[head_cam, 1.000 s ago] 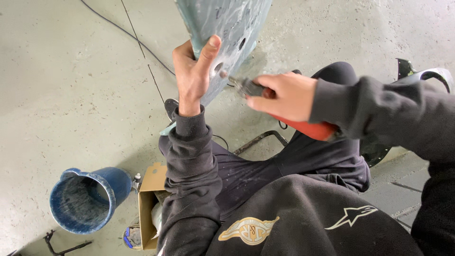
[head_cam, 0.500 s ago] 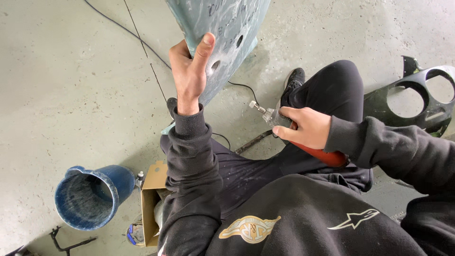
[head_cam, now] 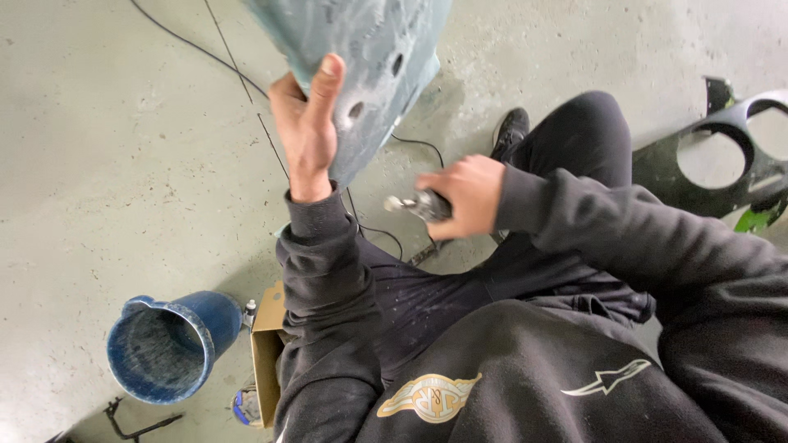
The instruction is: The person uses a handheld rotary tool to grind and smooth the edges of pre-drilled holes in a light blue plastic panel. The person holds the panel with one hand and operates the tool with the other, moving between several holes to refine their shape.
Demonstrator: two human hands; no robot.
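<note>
My left hand [head_cam: 305, 123] grips the lower edge of a pale blue-grey body panel [head_cam: 369, 57] with several holes, holding it up over the concrete floor. My right hand [head_cam: 464, 195] is closed around a small power tool [head_cam: 414, 205] with a metal tip, blurred from motion, below and to the right of the panel and apart from it. The tool's black cable [head_cam: 410, 143] trails over the floor under the panel. I am seated, with my black-trousered knee [head_cam: 587, 131] raised to the right.
A blue bucket [head_cam: 168, 344] stands on the floor at the lower left, beside an open cardboard box [head_cam: 267, 349]. A black fairing piece with round openings [head_cam: 726, 164] lies at the right edge. Thin black cables [head_cam: 222, 57] cross the floor.
My right hand has drawn the tool away from the panel, down and then back toward the middle. My left hand has kept its grip on the panel's edge.
</note>
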